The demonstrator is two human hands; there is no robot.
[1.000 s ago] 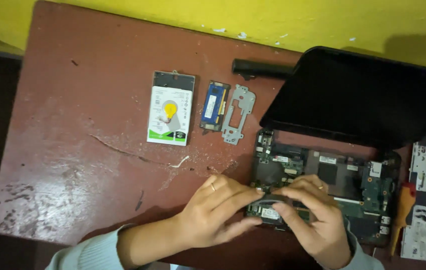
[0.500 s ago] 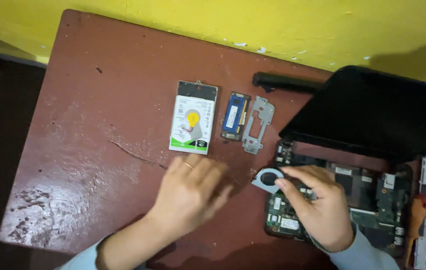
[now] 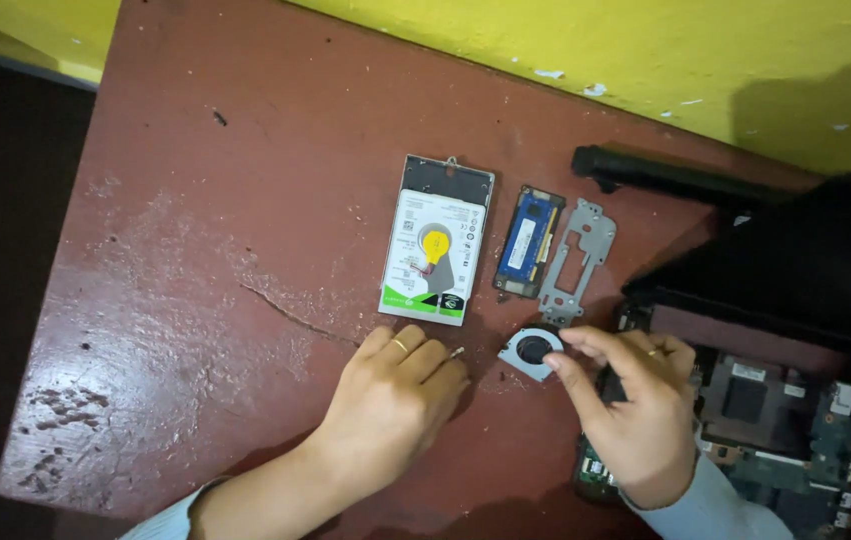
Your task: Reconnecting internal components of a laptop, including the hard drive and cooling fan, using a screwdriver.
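While the left hand (image 3: 400, 395) is rested loosely curled and empty on the red-brown table (image 3: 195, 300), the small round fan (image 3: 532, 351), just right of it, is pinched at its right edge by the right hand (image 3: 635, 415), below the metal bracket (image 3: 577, 262)

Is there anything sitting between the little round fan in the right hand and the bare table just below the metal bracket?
Nothing visible does. The right hand pinches the fan right at the table, just below the metal bracket. The left hand rests apart to one side, and the hard drive lies further up.
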